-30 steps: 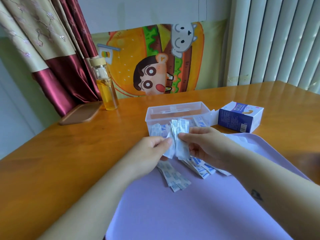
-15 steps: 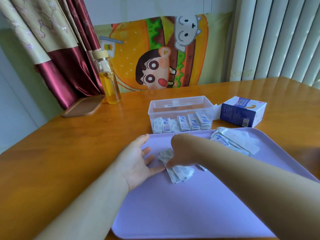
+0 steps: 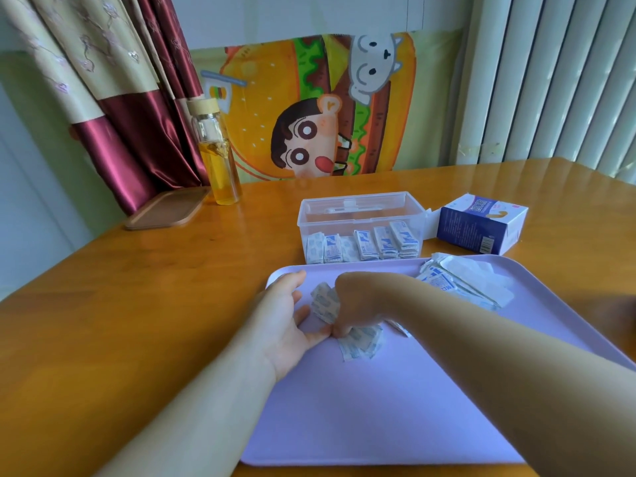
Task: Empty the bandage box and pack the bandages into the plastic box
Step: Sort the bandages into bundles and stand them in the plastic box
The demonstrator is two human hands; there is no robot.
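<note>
Wooden table (image 3: 137, 304), maroon curtain (image 3: 137, 139), white blinds (image 3: 550, 80).

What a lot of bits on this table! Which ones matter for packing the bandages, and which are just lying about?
In the job: bandage box, plastic box, packed bandages, loose bandages, purple tray, left hand, right hand.
Just lying about: glass bottle, wooden board, curtain, cartoon poster.

Right hand (image 3: 358, 304) is curled over loose bandages (image 3: 361, 342) on the lilac tray (image 3: 378, 407), left hand (image 3: 285, 321) open beside it. Clear plastic box (image 3: 361, 215) behind holds a row of them, blue bandage box (image 3: 478, 225) alongside.
</note>
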